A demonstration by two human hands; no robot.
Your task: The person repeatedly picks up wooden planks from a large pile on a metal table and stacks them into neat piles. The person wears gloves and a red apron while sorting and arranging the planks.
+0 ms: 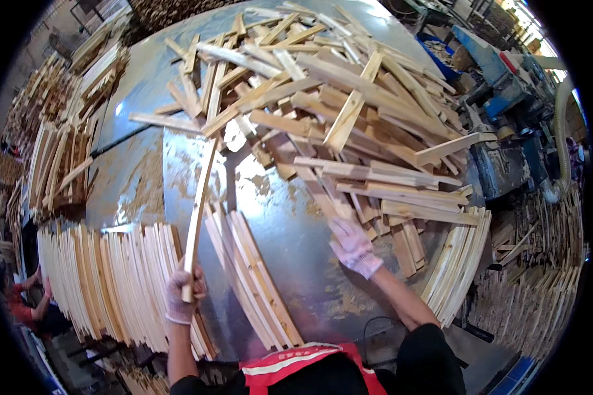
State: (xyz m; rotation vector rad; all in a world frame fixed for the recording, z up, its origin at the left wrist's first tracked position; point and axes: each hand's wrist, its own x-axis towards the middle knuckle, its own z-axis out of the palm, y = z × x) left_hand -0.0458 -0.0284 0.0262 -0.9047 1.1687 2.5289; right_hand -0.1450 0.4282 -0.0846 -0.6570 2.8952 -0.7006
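Observation:
My left hand (180, 296), in a white glove, is closed around the lower end of a long wooden strip (200, 204). The strip stands tilted, with its far end pointing toward the loose pile. My right hand (356, 249), also gloved, is at the near edge of a big jumbled pile of wooden strips (349, 108), fingers stretched toward the strips there. Whether its fingertips touch the wood I cannot tell. Between my hands, a small group of strips (254, 280) lies side by side on the metal table (290, 240).
A long row of aligned strips (109, 283) lines the table's left front; another bundle (456, 266) lies at the right edge. A blue machine (501, 92) with a hose stands at the right. Stacked wood (62, 161) rises at the left. Another person (29, 303) is at the far left.

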